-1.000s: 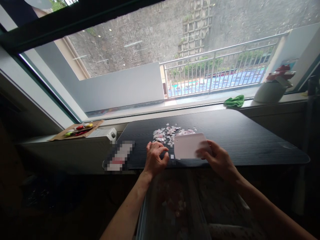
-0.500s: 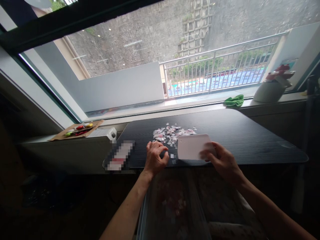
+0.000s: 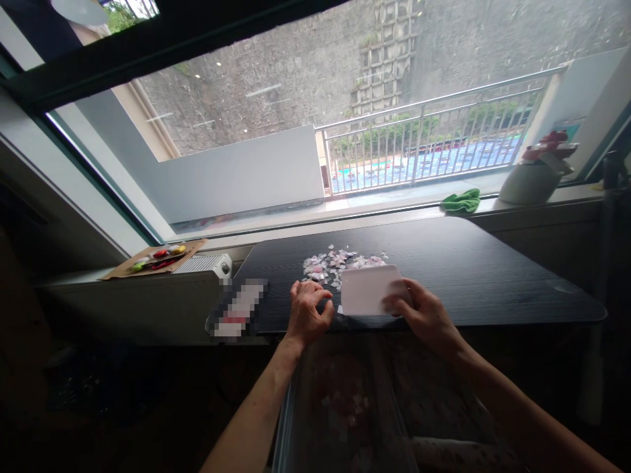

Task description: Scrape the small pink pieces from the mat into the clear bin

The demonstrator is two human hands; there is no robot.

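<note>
My right hand (image 3: 419,309) grips the right end of a white rectangular plastic tray (image 3: 367,289) with rounded corners and a small hole near one corner. It tilts over the front of the dark table, hiding part of a pile of small clear and pinkish square pieces (image 3: 338,259). To its left, my left hand (image 3: 309,309) is at the table's front edge, fingers curled and thumb and forefinger nearly meeting. Anything between them is too small to make out. One loose small square (image 3: 340,309) lies between this hand and the tray.
Below the dark table (image 3: 493,276), a clear plastic bin (image 3: 286,420) contains more small pieces. A blurred-out item (image 3: 239,312) lies at the left. Cardboard with colourful things (image 3: 165,254) rests by the radiator (image 3: 210,264). On the sill are a green cloth (image 3: 462,200) and a sprayer bottle (image 3: 532,180).
My right hand has moved the white tray slightly left, closer to my left hand, over the loose squares at the front. My left hand has stayed almost in place.
</note>
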